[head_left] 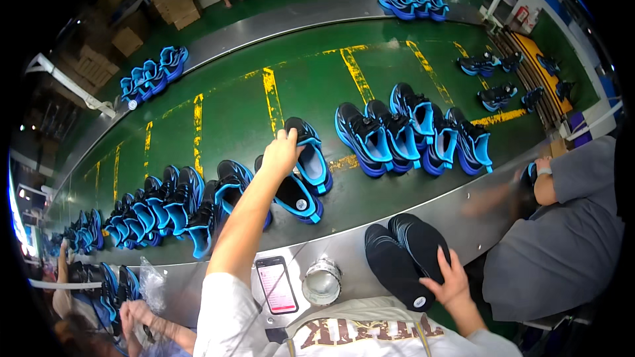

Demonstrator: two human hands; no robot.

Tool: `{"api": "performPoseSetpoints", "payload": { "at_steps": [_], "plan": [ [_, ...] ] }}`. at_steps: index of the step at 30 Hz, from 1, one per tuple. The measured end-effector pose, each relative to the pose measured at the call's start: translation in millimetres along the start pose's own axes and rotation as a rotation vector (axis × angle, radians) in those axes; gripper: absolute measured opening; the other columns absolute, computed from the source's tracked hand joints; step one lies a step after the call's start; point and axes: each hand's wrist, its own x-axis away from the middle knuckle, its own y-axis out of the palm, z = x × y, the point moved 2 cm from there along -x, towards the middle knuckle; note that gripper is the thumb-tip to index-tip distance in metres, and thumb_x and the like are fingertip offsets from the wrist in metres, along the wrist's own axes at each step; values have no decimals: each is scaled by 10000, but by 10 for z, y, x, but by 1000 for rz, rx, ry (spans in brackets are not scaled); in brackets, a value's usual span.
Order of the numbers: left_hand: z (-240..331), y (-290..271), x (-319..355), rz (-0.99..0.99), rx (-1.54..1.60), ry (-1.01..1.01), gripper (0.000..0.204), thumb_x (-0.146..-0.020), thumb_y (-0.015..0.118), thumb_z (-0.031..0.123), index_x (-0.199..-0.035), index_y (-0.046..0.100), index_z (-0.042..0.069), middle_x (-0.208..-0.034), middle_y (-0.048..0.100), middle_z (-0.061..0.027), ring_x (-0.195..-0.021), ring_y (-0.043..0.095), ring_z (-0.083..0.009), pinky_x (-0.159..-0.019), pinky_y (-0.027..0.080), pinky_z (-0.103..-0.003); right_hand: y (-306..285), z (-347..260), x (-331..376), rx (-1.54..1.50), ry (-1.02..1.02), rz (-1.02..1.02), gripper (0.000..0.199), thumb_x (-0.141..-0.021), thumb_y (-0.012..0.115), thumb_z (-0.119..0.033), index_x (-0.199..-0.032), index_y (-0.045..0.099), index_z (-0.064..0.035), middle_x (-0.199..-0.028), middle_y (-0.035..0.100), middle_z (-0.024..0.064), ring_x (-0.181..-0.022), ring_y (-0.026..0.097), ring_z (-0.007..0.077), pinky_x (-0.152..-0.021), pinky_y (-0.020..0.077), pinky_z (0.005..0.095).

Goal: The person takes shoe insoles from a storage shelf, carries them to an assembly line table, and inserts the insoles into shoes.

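Far to the left of both hands, a row of black-and-blue sneakers (169, 208) stands packed side by side on the green conveyor belt (231, 112), ending just beside the outstretched left arm. The left hand (281, 152) reaches out over the belt, its fingers curled around the heel of a black-and-blue shoe (311, 155) that lies lengthwise there; a second shoe (297, 198) lies just under and right of the wrist. Near the body, between the two arms, a phone with a pink screen (276, 284) and a roll of tape (322, 281) rest on the steel ledge (476, 218). The right hand (450, 281) lies spread, palm down, on a pair of dark insoles (400, 254) stacked on that ledge. Beyond it, four more sneakers (413, 133) stand on the belt, and a person in grey (562, 238) sits to the right.
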Motion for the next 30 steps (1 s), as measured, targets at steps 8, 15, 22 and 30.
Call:
{"api": "performPoseSetpoints", "payload": {
  "at_steps": [8, 15, 22, 30],
  "plan": [
    [176, 169, -166, 8, 379, 78, 345, -847, 511, 304, -824, 524, -40, -831, 548, -235, -822, 545, -381, -699, 432, -417, -616, 40, -305, -147, 4, 256, 367, -761, 627, -141, -1074, 552, 35, -1108, 520, 242, -967, 551, 363, -820, 445, 353],
    [605, 487, 222, 14, 580, -156, 441, -855, 449, 377, -794, 527, -53, -813, 557, -278, -812, 537, -417, -712, 417, -450, -206, -556, -1857, -416, -89, -458, 206, -729, 632, -208, -784, 664, -12, -641, 617, 126, -595, 590, 158, -564, 460, 285],
    [730, 460, 195, 72, 618, -89, 453, -844, 470, 382, -741, 532, -55, -763, 555, -262, -755, 547, -387, -666, 421, -421, 1340, -692, -2522, 220, -454, -238, 150, -692, 539, -95, -723, 628, 22, -832, 590, 240, -735, 605, 339, -687, 485, 408],
    [596, 629, 268, 108, 902, -59, 409, -836, 543, 368, -898, 541, -37, -645, 475, -36, -592, 439, -114, -533, 367, -260, 837, -1120, -2136, 367, -547, 148, 271, -706, 617, -212, -879, 589, -6, -1034, 516, 234, -877, 548, 336, -728, 476, 370]
  ]
}}
